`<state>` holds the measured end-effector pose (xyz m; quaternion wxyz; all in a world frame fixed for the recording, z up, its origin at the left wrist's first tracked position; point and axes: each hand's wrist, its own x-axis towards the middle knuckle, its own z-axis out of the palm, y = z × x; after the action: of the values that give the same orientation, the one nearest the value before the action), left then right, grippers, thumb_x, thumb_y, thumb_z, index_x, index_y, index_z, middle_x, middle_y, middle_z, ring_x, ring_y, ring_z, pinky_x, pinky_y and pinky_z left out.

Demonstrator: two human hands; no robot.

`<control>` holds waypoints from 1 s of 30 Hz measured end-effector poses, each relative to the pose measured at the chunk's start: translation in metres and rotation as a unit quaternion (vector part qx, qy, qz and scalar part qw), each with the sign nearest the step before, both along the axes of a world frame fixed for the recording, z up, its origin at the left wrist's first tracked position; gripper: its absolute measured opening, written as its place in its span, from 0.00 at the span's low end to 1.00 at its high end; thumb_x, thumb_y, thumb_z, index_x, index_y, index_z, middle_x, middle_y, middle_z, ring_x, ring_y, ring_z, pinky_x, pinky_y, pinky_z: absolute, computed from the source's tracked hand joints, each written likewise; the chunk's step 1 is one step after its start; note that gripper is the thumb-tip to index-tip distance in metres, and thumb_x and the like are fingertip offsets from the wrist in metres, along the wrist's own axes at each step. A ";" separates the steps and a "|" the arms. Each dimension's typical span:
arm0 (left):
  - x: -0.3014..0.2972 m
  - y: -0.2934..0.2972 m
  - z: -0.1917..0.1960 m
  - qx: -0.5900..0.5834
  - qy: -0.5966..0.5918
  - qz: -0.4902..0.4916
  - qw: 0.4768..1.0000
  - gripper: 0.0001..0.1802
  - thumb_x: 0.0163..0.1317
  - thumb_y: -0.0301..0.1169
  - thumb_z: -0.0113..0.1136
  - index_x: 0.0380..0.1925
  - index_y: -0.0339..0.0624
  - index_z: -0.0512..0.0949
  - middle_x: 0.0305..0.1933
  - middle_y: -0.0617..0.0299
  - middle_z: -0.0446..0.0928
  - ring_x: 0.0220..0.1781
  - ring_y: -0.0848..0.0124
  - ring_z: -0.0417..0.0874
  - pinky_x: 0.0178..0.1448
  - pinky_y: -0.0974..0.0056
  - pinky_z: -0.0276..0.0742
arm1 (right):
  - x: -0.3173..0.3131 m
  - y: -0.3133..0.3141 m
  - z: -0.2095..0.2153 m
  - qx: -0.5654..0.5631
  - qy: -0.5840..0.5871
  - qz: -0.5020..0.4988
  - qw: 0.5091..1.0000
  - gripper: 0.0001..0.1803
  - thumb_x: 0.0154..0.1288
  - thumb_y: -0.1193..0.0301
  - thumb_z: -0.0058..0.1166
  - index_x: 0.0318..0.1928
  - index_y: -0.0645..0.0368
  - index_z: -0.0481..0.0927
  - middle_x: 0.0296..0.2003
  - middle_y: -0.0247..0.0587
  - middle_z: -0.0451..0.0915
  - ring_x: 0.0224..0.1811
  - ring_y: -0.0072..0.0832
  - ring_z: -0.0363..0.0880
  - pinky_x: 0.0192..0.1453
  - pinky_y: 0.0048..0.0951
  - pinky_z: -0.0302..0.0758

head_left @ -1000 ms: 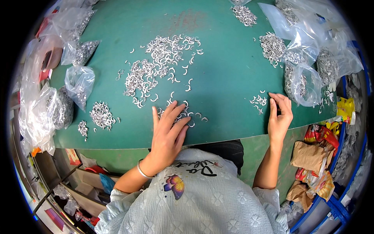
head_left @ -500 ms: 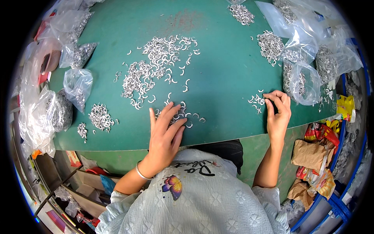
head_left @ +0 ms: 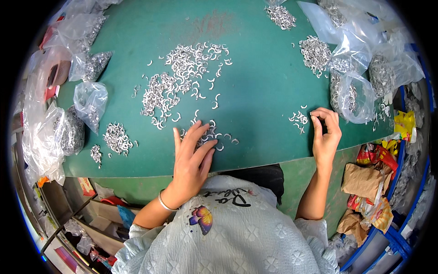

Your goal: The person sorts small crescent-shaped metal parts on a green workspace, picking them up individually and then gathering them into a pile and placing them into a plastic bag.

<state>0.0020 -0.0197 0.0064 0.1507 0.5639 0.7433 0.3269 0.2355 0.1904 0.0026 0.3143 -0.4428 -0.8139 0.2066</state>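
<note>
Small silvery C-shaped metal pieces lie heaped in a large loose pile (head_left: 182, 68) on the green tabletop (head_left: 260, 82). My left hand (head_left: 191, 153) rests with fingers spread over a smaller cluster of the same pieces (head_left: 210, 132) near the front edge, its fingertips among them. To the right, my right hand (head_left: 326, 130) is closed in a pinch, thumb and forefinger together. Whatever sits between those fingertips is too small to make out. Just left of them lies a little group of small metal pieces (head_left: 299, 119).
Clear plastic bags of metal pieces crowd the left side (head_left: 73, 130) and the right side (head_left: 349, 91). Small heaps lie at the left (head_left: 117, 138), right (head_left: 315, 54) and far right (head_left: 280, 17). Brown paper packages (head_left: 362, 180) stand below the table's right end.
The right fingertips sit slightly farther from the little group of pieces beside them. My left hand stays spread over its cluster. The whole view has shifted a little.
</note>
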 end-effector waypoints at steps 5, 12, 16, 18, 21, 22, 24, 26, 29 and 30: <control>0.000 0.000 0.001 0.012 -0.011 0.002 1.000 0.14 0.53 0.15 0.60 0.40 0.40 0.82 0.60 0.52 0.74 0.69 0.52 0.70 0.74 0.32 0.41 | 0.000 -0.004 0.008 -0.108 0.050 -0.034 0.992 0.06 0.55 0.84 0.61 0.35 0.64 0.83 0.34 0.41 0.82 0.35 0.32 0.76 0.42 0.29 0.73; 0.000 -0.001 0.000 0.018 -0.018 0.005 1.000 0.14 0.54 0.15 0.60 0.40 0.40 0.82 0.60 0.51 0.74 0.68 0.51 0.70 0.74 0.33 0.42 | -0.010 -0.011 0.020 -0.009 -0.036 0.086 0.996 0.08 0.51 0.83 0.63 0.34 0.64 0.84 0.31 0.41 0.80 0.35 0.36 0.75 0.39 0.32 0.72; -0.001 -0.002 -0.001 0.019 -0.018 0.004 1.000 0.14 0.54 0.14 0.60 0.40 0.40 0.82 0.60 0.51 0.74 0.68 0.51 0.70 0.74 0.33 0.42 | -0.010 -0.010 0.014 -0.002 -0.063 0.090 0.994 0.08 0.50 0.82 0.64 0.33 0.63 0.84 0.32 0.40 0.78 0.36 0.36 0.73 0.42 0.34 0.71; -0.001 -0.002 -0.001 0.018 -0.017 0.006 1.000 0.14 0.54 0.14 0.60 0.40 0.40 0.82 0.60 0.51 0.74 0.68 0.51 0.70 0.74 0.33 0.42 | -0.010 -0.010 0.015 0.010 -0.081 0.090 0.993 0.08 0.49 0.81 0.65 0.33 0.63 0.84 0.32 0.39 0.77 0.37 0.36 0.72 0.43 0.34 0.69; -0.002 -0.002 -0.001 0.018 -0.019 0.005 1.000 0.14 0.54 0.14 0.60 0.40 0.40 0.82 0.60 0.51 0.73 0.68 0.51 0.70 0.74 0.33 0.42 | -0.011 -0.010 0.016 0.006 -0.090 0.087 0.992 0.08 0.48 0.80 0.66 0.32 0.63 0.83 0.32 0.38 0.76 0.37 0.35 0.71 0.44 0.34 0.67; -0.002 -0.003 -0.001 0.017 -0.019 0.004 1.000 0.14 0.54 0.14 0.60 0.40 0.40 0.82 0.60 0.51 0.73 0.68 0.51 0.70 0.74 0.33 0.42 | -0.011 -0.010 0.016 0.013 -0.094 0.089 0.991 0.07 0.48 0.79 0.66 0.32 0.63 0.83 0.32 0.38 0.76 0.37 0.35 0.71 0.43 0.35 0.67; -0.001 -0.003 -0.001 0.017 -0.022 0.003 1.000 0.14 0.54 0.14 0.60 0.40 0.40 0.82 0.60 0.51 0.73 0.68 0.51 0.70 0.74 0.33 0.42 | -0.012 -0.009 0.017 0.027 -0.103 0.094 0.990 0.07 0.48 0.79 0.66 0.31 0.62 0.83 0.32 0.38 0.76 0.37 0.35 0.72 0.43 0.35 0.67; -0.001 -0.002 0.000 0.017 -0.020 0.003 1.000 0.14 0.54 0.14 0.60 0.40 0.40 0.82 0.60 0.51 0.73 0.68 0.51 0.70 0.74 0.33 0.42 | -0.012 -0.008 0.016 0.046 -0.115 0.096 0.988 0.07 0.48 0.78 0.66 0.30 0.62 0.83 0.32 0.37 0.76 0.37 0.35 0.72 0.42 0.35 0.66; -0.002 -0.002 0.000 0.016 -0.019 0.003 1.000 0.14 0.54 0.14 0.60 0.40 0.39 0.82 0.60 0.51 0.73 0.68 0.51 0.70 0.74 0.33 0.42 | -0.013 -0.008 0.014 0.063 -0.125 0.092 0.986 0.07 0.48 0.78 0.67 0.30 0.62 0.82 0.32 0.37 0.76 0.37 0.35 0.72 0.42 0.34 0.66; -0.002 -0.002 0.000 0.015 -0.019 0.004 1.000 0.14 0.54 0.14 0.60 0.40 0.39 0.82 0.60 0.51 0.73 0.68 0.51 0.70 0.74 0.33 0.42 | -0.013 -0.009 0.014 0.066 -0.127 0.090 0.986 0.07 0.48 0.78 0.67 0.30 0.62 0.82 0.32 0.37 0.76 0.37 0.35 0.72 0.41 0.34 0.66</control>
<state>0.0001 -0.0221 0.0064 0.1553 0.5566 0.7375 0.3496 0.2225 0.1817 0.0164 0.2170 -0.3686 -0.8956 0.1220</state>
